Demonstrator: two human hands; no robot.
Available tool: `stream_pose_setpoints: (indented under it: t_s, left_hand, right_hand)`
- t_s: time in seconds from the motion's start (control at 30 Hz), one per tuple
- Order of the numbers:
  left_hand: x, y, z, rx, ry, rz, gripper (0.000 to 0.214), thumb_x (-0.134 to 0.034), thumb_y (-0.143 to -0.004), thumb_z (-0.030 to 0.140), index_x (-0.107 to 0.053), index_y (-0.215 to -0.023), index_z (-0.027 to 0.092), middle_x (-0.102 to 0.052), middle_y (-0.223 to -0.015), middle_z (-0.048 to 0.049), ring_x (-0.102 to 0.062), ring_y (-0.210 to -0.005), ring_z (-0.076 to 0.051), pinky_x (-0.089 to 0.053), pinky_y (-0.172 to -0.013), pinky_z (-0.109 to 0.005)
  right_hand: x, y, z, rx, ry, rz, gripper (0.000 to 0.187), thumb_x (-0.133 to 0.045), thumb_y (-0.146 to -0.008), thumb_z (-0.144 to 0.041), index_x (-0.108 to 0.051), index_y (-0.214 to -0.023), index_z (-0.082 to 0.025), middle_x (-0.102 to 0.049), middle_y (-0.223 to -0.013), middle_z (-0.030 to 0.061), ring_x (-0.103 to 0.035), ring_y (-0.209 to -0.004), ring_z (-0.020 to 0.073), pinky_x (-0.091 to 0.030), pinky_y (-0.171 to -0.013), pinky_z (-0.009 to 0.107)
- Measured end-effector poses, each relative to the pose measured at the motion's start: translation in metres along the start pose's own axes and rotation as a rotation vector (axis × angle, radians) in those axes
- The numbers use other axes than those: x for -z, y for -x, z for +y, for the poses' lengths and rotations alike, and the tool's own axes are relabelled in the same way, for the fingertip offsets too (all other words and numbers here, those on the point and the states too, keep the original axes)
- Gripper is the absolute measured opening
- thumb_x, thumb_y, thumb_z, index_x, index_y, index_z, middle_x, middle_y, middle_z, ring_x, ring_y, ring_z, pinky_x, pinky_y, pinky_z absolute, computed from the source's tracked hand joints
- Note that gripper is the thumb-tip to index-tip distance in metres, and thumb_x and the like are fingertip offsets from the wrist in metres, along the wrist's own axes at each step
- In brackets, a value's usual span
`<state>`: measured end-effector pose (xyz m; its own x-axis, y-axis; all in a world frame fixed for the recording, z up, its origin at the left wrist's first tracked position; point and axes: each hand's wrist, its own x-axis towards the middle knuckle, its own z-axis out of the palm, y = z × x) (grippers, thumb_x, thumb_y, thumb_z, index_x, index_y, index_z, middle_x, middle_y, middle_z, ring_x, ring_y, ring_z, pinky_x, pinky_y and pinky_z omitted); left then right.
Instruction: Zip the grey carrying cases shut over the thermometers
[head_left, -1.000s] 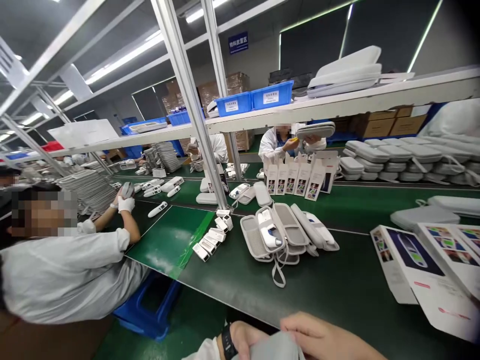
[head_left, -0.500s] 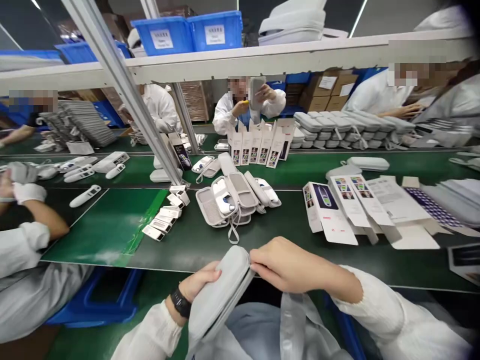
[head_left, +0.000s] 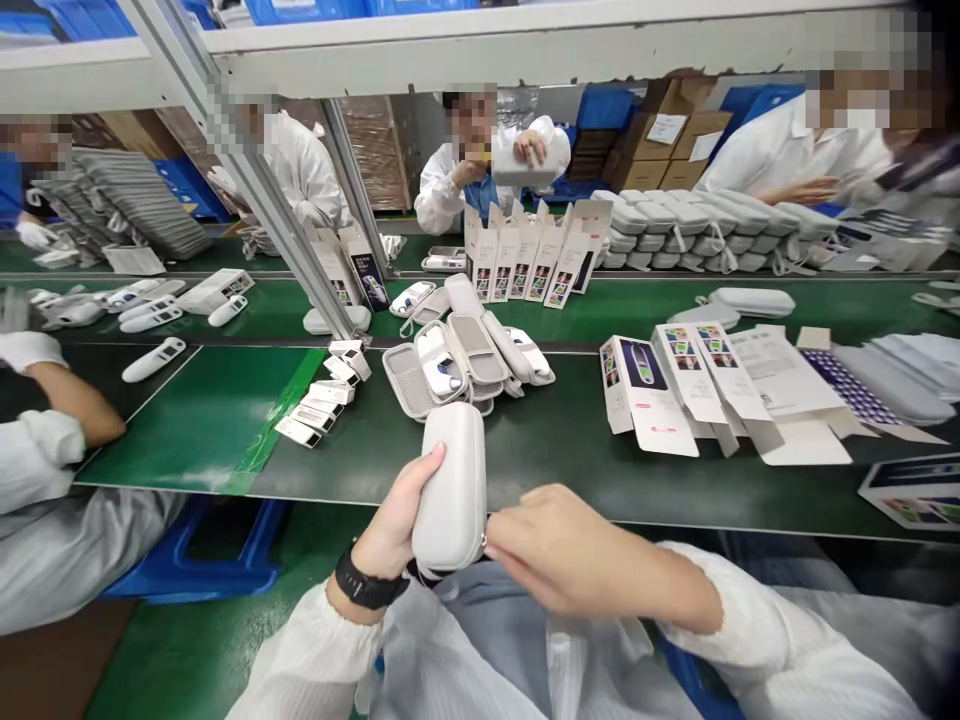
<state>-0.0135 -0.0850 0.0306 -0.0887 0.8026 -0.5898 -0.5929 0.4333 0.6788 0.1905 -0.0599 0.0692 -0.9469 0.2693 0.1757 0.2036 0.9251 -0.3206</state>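
Note:
A pale grey zip case (head_left: pixel 450 490) is held up in front of me at the bench edge, its lid closed. My left hand (head_left: pixel 394 525) wraps around its left side, thumb on the top face. At the case's lower right edge, my right hand (head_left: pixel 551 550) pinches the zipper pull, which is mostly hidden by the fingers. Just beyond lie open grey cases (head_left: pixel 480 350) with a white handheld device (head_left: pixel 439 365) in one of them.
Small white boxes (head_left: pixel 322 400) lie to the left, and open printed cartons (head_left: pixel 649 390) to the right. A metal post (head_left: pixel 262 180) slants down to the bench. A co-worker's gloved hand (head_left: pixel 30 350) is at far left. Stacked grey cases (head_left: pixel 697 230) line the far side.
My right hand has drawn the zipper pull along the right side toward me, and the gap there has closed. My left hand has turned the case more upright and raised it.

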Motion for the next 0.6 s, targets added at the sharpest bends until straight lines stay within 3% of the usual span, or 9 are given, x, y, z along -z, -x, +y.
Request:
stream_pose_setpoints:
  t_s: [0.1, 0.23, 0.43, 0.6]
  left_hand:
    - [-0.008, -0.003, 0.0, 0.01, -0.019, -0.031, 0.037, -0.071, -0.086, 0.044, -0.074, -0.086, 0.007, -0.074, -0.073, -0.0133, -0.069, -0.058, -0.022, -0.054, -0.053, -0.029]
    - [-0.023, -0.012, -0.006, -0.09, 0.08, 0.078, 0.036, -0.073, -0.085, 0.044, -0.073, -0.088, 0.008, -0.073, -0.073, -0.0088, -0.067, -0.057, -0.018, -0.053, -0.052, -0.026]
    - [-0.046, -0.008, -0.014, -0.339, 0.328, 0.246, 0.048, -0.064, -0.089, 0.055, -0.07, -0.111, 0.013, -0.076, -0.099, -0.0092, -0.072, -0.08, -0.02, -0.06, -0.073, -0.03]
    - [-0.047, 0.001, -0.024, -0.415, 0.462, 0.176, 0.051, -0.055, -0.094, 0.059, -0.068, -0.122, 0.018, -0.072, -0.123, -0.0098, -0.071, -0.102, -0.021, -0.059, -0.085, -0.03]
  right_hand:
    - [-0.001, 0.004, 0.001, 0.037, 0.032, -0.013, 0.022, -0.041, -0.102, -0.02, -0.051, -0.083, -0.019, -0.055, -0.066, -0.0021, -0.04, -0.053, 0.0125, -0.021, -0.054, 0.032]
    - [-0.023, 0.004, -0.01, 0.029, 0.223, 0.037, 0.018, -0.044, -0.09, -0.005, -0.052, -0.08, -0.017, -0.054, -0.066, 0.0012, -0.039, -0.052, 0.0138, -0.016, -0.053, 0.033]
    - [-0.056, -0.003, -0.011, -0.083, 0.375, 0.199, 0.021, -0.044, -0.083, 0.002, -0.05, -0.075, -0.017, -0.054, -0.063, 0.0033, -0.044, -0.053, 0.0156, -0.015, -0.055, 0.033]
    - [-0.076, -0.006, 0.006, -0.172, 0.394, 0.282, 0.02, -0.046, -0.082, 0.0, -0.049, -0.074, -0.018, -0.053, -0.059, 0.0009, -0.044, -0.048, 0.0148, -0.017, -0.054, 0.032]
